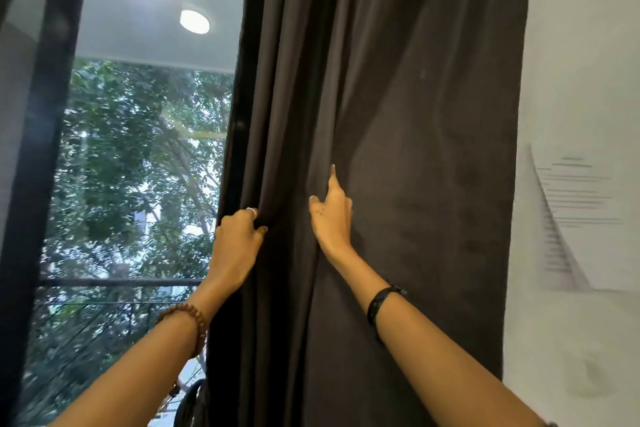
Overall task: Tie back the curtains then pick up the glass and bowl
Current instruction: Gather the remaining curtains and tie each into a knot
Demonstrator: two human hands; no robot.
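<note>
A dark grey curtain (pixel 398 115) hangs bunched in folds at the right side of the window. My left hand (pixel 237 236) grips the curtain's left edge, its fingers curled round the fabric. To its right, my right hand (pixel 330 215) is tucked into a fold; the index finger points straight up along the cloth and the other fingers are hidden in the fold. No glass and no bowl are in view.
A black-framed window (pixel 55 115) fills the left, with trees and a railing (pixel 117 283) outside. A white wall (pixel 581 63) stands right of the curtain, with a printed paper sheet (pixel 578 215) stuck on it.
</note>
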